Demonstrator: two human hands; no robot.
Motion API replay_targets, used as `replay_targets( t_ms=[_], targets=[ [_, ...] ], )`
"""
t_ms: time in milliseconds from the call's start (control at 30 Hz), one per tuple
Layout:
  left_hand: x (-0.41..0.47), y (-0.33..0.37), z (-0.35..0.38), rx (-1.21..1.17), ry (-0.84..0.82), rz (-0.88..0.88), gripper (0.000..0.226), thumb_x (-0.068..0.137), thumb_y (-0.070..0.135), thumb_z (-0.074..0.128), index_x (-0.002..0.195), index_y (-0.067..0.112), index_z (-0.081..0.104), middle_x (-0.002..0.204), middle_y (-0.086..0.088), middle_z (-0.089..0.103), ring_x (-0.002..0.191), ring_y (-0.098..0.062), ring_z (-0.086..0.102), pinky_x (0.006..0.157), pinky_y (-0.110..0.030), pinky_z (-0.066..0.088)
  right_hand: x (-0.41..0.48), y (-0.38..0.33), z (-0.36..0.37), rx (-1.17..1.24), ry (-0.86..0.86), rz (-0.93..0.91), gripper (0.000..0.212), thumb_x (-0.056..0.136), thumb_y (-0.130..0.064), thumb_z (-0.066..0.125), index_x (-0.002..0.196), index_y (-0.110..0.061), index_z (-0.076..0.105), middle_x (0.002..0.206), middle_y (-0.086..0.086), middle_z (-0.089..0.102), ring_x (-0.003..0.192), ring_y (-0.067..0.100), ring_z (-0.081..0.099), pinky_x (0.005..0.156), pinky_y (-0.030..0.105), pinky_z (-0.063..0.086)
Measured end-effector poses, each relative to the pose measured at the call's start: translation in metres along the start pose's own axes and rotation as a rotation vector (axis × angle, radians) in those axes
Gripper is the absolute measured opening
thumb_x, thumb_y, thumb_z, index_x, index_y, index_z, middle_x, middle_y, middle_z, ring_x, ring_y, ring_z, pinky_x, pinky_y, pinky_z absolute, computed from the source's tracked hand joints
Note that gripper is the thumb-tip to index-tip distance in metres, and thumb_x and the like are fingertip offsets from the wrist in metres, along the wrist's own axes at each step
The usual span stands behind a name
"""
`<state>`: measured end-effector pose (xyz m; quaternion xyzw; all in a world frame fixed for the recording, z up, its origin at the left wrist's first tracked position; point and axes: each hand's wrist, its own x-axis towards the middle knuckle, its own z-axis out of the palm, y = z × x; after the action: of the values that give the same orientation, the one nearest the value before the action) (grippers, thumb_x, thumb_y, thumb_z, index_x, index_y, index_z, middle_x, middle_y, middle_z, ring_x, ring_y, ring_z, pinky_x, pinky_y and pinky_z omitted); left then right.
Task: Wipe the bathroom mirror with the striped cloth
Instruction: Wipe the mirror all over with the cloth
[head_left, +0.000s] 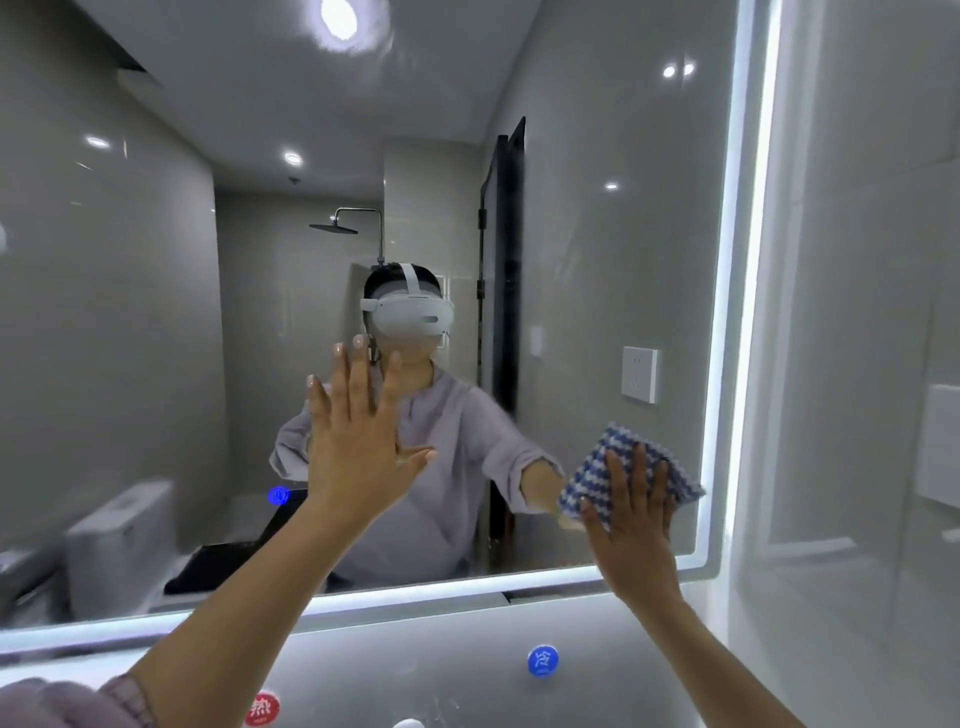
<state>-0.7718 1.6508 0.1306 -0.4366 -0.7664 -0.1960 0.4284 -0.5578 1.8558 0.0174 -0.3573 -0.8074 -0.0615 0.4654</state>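
Right now your right hand (631, 512) presses the striped cloth (626, 465) flat against the mirror (156, 312), fingers spread over the folded blue-and-white fabric, down near the lower right corner just inside the lit edge strip (737, 312). The cloth is pinned under your palm and fingers rather than pinched. Your left hand (356, 441) is wide open and empty, palm against the glass near the middle, apparently bracing you as you lean in.

Wiping looks under way, but how much is finished is hard to judge: the glass shows no clear streak line or wet patch to separate cleaned from uncleaned areas. The cloth sits at the bottom right, so the broad left side and the whole upper part probably remain to be covered, and your bracing palm may leave a print in the middle that needs a final pass. Below the mirror, a red sticker (261, 707) and a blue sticker (542, 661) sit on the wall.
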Motion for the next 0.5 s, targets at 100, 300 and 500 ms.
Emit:
replay_targets(
  t_ms=[100, 300, 500],
  targets=[
    [-0.001, -0.001, 0.005, 0.009, 0.022, 0.018, 0.110, 0.075, 0.070, 0.053, 0.150, 0.012, -0.001, 0.155, -0.023, -0.013, 0.144, -0.040, -0.014, 0.115, -0.055, -0.006, 0.009, 0.008, -0.006, 0.053, 0.069, 0.065, 0.070, 0.090, -0.068, 0.004, 0.144, -0.026, -0.009, 0.156, 0.017, 0.007, 0.142, 0.037, -0.001, 0.114, 0.054, -0.001],
    [-0.001, 0.000, 0.007, 0.014, 0.041, 0.008, 0.106, 0.074, 0.073, 0.040, 0.150, 0.011, 0.001, 0.155, -0.022, -0.013, 0.144, -0.040, -0.013, 0.115, -0.056, -0.005, -0.001, -0.022, 0.019, -0.007, 0.079, 0.194, 0.069, 0.098, -0.033, 0.046, 0.150, -0.003, 0.011, 0.155, 0.024, 0.002, 0.141, 0.048, -0.001, 0.111, 0.068, 0.003],
    [-0.002, 0.001, 0.007, 0.027, 0.033, -0.007, 0.109, 0.074, 0.074, 0.043, 0.150, 0.014, -0.006, 0.155, -0.022, -0.016, 0.144, -0.039, -0.014, 0.115, -0.054, -0.007, -0.042, -0.086, 0.048, 0.083, 0.079, 0.041, 0.061, 0.097, -0.050, 0.007, 0.150, -0.023, -0.005, 0.158, 0.006, -0.018, 0.144, 0.037, -0.009, 0.113, 0.059, -0.001]
  ],
)
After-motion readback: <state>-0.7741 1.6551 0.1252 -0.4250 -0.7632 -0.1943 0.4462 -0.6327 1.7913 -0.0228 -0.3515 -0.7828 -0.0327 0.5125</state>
